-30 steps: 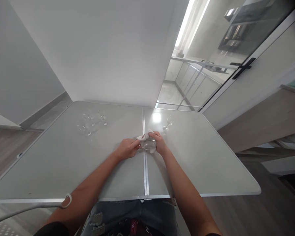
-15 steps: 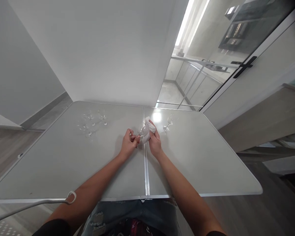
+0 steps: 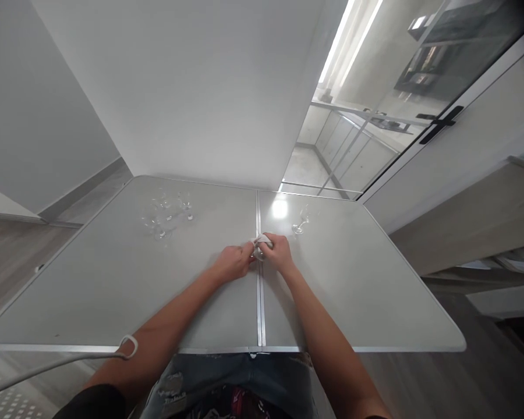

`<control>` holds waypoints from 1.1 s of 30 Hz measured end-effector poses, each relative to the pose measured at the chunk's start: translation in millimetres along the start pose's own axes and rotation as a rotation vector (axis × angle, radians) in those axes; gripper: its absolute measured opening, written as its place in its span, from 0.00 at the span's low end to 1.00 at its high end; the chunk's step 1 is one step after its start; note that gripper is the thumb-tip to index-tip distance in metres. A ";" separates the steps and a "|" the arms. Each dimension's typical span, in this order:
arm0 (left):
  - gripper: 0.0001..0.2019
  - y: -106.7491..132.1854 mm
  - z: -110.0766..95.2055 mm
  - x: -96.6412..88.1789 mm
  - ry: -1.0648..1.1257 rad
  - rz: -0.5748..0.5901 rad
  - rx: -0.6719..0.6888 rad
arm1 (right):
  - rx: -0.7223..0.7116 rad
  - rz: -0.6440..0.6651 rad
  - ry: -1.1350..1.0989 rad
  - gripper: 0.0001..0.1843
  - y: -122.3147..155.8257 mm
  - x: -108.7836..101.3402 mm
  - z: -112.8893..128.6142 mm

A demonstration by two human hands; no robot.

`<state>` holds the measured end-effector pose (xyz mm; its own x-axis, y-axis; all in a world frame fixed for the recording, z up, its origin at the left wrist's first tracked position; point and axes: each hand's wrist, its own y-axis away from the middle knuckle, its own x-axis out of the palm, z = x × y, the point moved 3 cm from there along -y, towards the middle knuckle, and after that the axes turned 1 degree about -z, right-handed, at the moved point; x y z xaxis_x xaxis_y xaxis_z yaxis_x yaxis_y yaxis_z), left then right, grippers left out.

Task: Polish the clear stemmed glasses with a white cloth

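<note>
Both my hands meet over the middle seam of the grey table (image 3: 113,291). My left hand (image 3: 232,263) is closed, pinching the stem end of a small clear glass (image 3: 258,251). My right hand (image 3: 278,254) is closed round that glass with a white cloth (image 3: 262,238) pressed against it. Most of the glass is hidden between my fingers and the cloth.
Several clear stemmed glasses (image 3: 166,214) stand in a group at the far left of the table. A single stemmed glass (image 3: 300,221) stands just beyond my right hand. A white wall runs behind the table, with a glass door (image 3: 375,99) at the right. A thin cord with a loop (image 3: 128,347) lies at the near left edge.
My hands lifted the glass and cloth toward the far side, then came back down and closer together. The cloth is now bunched tighter and the glass is more hidden.
</note>
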<state>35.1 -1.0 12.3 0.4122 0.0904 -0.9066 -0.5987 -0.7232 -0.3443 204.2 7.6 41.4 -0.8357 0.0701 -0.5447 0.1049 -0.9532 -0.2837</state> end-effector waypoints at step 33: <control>0.08 -5.6 8.5 -0.2 0.764 -0.213 -0.468 | -0.220 -0.157 -0.249 0.22 9.3 17.8 15.1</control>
<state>32.6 8.8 12.3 0.9230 -0.1028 -0.3708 -0.1879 -0.9614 -0.2012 182.1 -4.5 41.0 -0.9535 0.1114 -0.2800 0.0554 -0.8484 -0.5264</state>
